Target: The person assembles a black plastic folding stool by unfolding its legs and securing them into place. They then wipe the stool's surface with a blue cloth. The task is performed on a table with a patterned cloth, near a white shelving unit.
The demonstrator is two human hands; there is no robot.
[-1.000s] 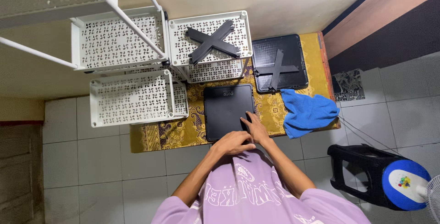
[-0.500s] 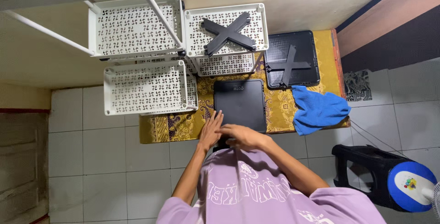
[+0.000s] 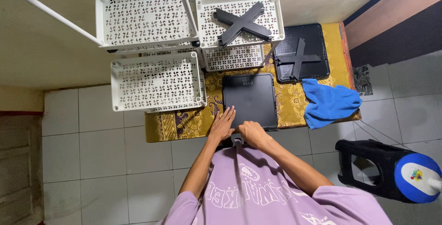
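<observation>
A black square tray (image 3: pixel 251 99) lies flat on a yellow patterned cloth (image 3: pixel 184 122) on the floor. My left hand (image 3: pixel 223 123) rests with fingers spread at the tray's near left corner, partly on the cloth. My right hand (image 3: pixel 251 133) is curled over the tray's near edge, and its fingertips are hidden. A thin grey strip (image 3: pixel 238 160) runs down from between my hands over my purple shirt.
White perforated rack shelves (image 3: pixel 156 81) with white poles stand left of the tray. Another shelf (image 3: pixel 271 11) holds a black cross piece (image 3: pixel 243 23). A second black tray (image 3: pixel 317 31) carries a cross. A blue cloth (image 3: pixel 329 103) and a black stool (image 3: pixel 368 169) are at right.
My right hand drew back from the tray's top to its near edge. My left hand shifted left to the near left corner and spread flat.
</observation>
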